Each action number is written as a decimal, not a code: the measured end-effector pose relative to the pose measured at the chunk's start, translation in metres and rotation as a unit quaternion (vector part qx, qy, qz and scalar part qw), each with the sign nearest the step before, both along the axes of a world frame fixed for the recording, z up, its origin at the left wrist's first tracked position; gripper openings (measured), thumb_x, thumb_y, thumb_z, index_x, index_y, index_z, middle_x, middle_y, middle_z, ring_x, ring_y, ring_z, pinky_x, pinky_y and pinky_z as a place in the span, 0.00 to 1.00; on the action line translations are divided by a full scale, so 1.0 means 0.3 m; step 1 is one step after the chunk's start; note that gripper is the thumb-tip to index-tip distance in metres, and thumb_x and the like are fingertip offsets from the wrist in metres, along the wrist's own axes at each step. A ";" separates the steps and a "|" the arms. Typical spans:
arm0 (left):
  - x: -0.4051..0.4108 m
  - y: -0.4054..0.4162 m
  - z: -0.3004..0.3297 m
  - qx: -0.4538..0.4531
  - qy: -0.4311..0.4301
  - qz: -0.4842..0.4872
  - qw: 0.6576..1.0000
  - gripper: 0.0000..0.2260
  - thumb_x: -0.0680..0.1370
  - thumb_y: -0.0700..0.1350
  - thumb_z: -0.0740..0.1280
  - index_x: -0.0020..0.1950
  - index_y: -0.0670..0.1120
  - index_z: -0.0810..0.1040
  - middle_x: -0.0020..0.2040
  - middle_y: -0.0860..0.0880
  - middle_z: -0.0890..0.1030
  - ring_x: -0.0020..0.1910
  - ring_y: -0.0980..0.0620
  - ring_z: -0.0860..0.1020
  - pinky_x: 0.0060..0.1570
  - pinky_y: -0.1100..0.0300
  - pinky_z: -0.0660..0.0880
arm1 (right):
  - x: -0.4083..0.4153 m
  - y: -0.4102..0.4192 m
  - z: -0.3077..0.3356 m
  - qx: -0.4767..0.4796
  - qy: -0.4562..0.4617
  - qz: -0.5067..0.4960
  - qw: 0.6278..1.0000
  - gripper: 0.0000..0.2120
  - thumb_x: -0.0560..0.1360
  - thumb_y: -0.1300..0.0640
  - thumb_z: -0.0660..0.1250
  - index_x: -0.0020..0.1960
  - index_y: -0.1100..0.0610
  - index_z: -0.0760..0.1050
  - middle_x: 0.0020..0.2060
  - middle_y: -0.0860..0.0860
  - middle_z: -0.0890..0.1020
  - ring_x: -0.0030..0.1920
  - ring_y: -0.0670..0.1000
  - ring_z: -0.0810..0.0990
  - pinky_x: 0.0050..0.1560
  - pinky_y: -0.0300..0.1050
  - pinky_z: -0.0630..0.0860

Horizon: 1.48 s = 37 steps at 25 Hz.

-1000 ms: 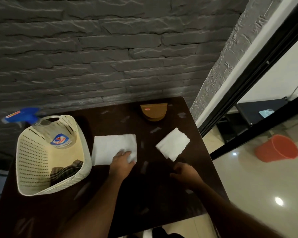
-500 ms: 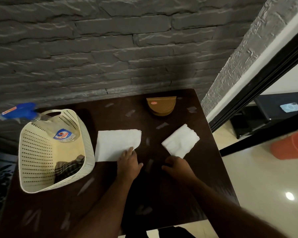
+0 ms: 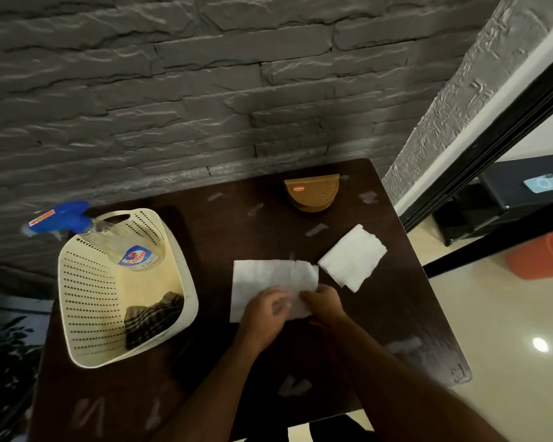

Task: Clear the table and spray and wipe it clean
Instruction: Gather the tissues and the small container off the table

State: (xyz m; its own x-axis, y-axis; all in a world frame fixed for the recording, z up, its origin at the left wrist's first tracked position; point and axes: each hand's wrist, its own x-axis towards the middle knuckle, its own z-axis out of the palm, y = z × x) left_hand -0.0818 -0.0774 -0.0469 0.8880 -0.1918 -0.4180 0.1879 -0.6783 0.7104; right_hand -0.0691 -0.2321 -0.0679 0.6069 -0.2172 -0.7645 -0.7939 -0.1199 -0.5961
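A white napkin [image 3: 262,280] lies flat in the middle of the dark table [image 3: 230,218]. My left hand [image 3: 264,311] and my right hand [image 3: 323,303] meet at its near right corner and both pinch the paper there, lifting that edge. A second, folded white napkin [image 3: 353,256] lies just to the right, untouched. A cream perforated basket [image 3: 87,314] stands at the table's left; inside it lean a spray bottle [image 3: 134,255] with a blue trigger head [image 3: 61,216] and a dark checked cloth [image 3: 154,317].
A brown plastic napkin holder [image 3: 312,193] stands at the back of the table by the grey brick wall [image 3: 205,90]. Pale smears mark the tabletop. To the right are a black door frame [image 3: 492,132], a tiled floor and an orange bucket [image 3: 543,256].
My right hand moved left from the table edge onto the flat napkin. Both hands now pinch its near right corner, which has lifted and creased. The camera view shifted closer.
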 end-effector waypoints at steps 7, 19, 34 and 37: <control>0.054 0.148 -0.083 0.247 0.091 0.183 0.947 0.21 0.73 0.52 0.71 0.62 0.43 0.74 0.58 0.42 0.76 0.55 0.42 0.77 0.46 0.53 0.73 | -0.090 -0.092 -0.025 -0.127 0.033 0.079 0.988 0.03 0.75 0.58 0.71 0.45 0.55 0.77 0.39 0.53 0.82 0.33 0.49 0.82 0.26 0.39 0.74; 0.048 0.154 -0.140 -0.021 0.134 0.293 0.947 0.11 0.75 0.44 0.68 0.56 0.42 0.77 0.52 0.45 0.79 0.47 0.46 0.79 0.46 0.52 0.78 | -0.064 -0.002 -0.025 0.071 0.064 -0.087 0.992 0.11 0.75 0.60 0.70 0.57 0.58 0.76 0.46 0.55 0.80 0.41 0.52 0.79 0.38 0.49 0.77; -0.160 0.321 -0.113 -0.147 0.191 0.317 0.917 0.10 0.73 0.34 0.70 0.49 0.44 0.73 0.50 0.43 0.77 0.44 0.44 0.79 0.42 0.49 0.80 | -0.156 -0.051 -0.049 -0.009 0.016 0.115 0.993 0.08 0.74 0.59 0.71 0.51 0.56 0.75 0.48 0.54 0.80 0.44 0.54 0.83 0.36 0.47 0.83; -0.236 0.324 -0.150 0.007 0.145 0.291 0.946 0.07 0.73 0.40 0.71 0.46 0.46 0.74 0.46 0.45 0.78 0.43 0.44 0.79 0.42 0.47 0.80 | -0.214 -0.081 -0.096 -0.132 0.024 0.149 0.980 0.08 0.73 0.52 0.72 0.48 0.53 0.75 0.43 0.51 0.81 0.41 0.51 0.82 0.38 0.50 0.83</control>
State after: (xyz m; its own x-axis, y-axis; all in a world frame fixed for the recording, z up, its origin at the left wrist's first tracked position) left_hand -0.1526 0.0198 -0.0918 0.6891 0.3017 -0.6589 0.7179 -0.4082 0.5639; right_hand -0.1334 -0.2565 -0.0966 0.6380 -0.2302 -0.7348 -0.7266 -0.4960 -0.4755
